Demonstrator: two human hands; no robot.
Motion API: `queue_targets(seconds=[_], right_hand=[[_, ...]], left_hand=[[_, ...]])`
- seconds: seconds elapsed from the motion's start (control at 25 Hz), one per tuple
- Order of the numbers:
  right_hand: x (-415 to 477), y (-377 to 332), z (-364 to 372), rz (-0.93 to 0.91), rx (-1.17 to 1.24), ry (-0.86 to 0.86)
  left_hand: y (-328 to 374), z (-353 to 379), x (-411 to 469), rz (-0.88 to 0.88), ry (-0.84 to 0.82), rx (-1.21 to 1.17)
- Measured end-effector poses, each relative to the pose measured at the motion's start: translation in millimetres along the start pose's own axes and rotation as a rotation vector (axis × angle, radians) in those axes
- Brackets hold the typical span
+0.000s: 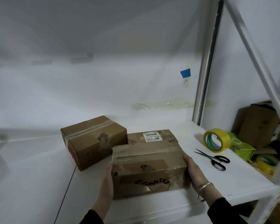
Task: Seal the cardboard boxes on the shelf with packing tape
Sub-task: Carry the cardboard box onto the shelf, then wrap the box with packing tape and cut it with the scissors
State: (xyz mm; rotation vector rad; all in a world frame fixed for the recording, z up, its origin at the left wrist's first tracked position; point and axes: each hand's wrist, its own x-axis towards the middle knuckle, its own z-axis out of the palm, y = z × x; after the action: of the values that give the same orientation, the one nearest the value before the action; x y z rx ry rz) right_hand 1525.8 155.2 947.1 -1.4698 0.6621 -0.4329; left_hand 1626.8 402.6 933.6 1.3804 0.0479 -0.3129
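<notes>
L hand (110,176) + R hand (193,170) pressing box (149,165) sides, tape roll (217,140) nearby

worn matt cardboard box (149,165), glossy yellow tape roll (217,140), smooth white shelf (242,180).

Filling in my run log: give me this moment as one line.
left hand, right hand: flat on near box sides | tape roll, scissors: lying right of it on shelf

Three worn, taped cardboard boxes sit on the white shelf (39,175). The near box (149,165) bears black scrawl, with a labelled box (153,137) right behind it and a third box (94,139) far left. A yellow tape roll (217,139) stands on edge at the right.
</notes>
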Motion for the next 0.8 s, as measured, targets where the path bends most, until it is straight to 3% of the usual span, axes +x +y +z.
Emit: queue_targets(seconds=[0.28, 0.4, 0.48, 0.56, 0.64, 0.68, 0.8], right_hand=[[37.8, -12.8, -17.2, 0.023, -0.01, 0.051], [43.1, -20.9, -22.5, -0.048, -0.09, 0.031], [38.5, -29.7, -24.6, -0.268, -0.226, 0.173], [24.2, -38.8, -21.7, -0.662, -0.328, 0.224], [11.9, -40.9, -10.7, -0.926, -0.52, 0.028], [10.6, -37.4, -5.9, -1.004, -0.646, -0.091], [25.4, -18.9, 1.1, -1.204, -0.873, -0.255]], left_hand=[[-0.4, 36.6, 21.6, 0.073, -0.105, -0.007], [7.5, 43.7, 13.5, 0.215, 0.024, 0.205], [16.0, 52.4, -4.0, 0.611, 0.2, 0.429], [15.0, 61.1, -10.7, 0.968, 0.076, 0.658], [7.3, 67.5, -4.3, 1.04, -0.108, 0.959], [2.1, 70.7, 1.8, 1.008, -0.115, 1.034], [-0.3, 85.2, 5.1, 0.95, -0.004, 0.88]])
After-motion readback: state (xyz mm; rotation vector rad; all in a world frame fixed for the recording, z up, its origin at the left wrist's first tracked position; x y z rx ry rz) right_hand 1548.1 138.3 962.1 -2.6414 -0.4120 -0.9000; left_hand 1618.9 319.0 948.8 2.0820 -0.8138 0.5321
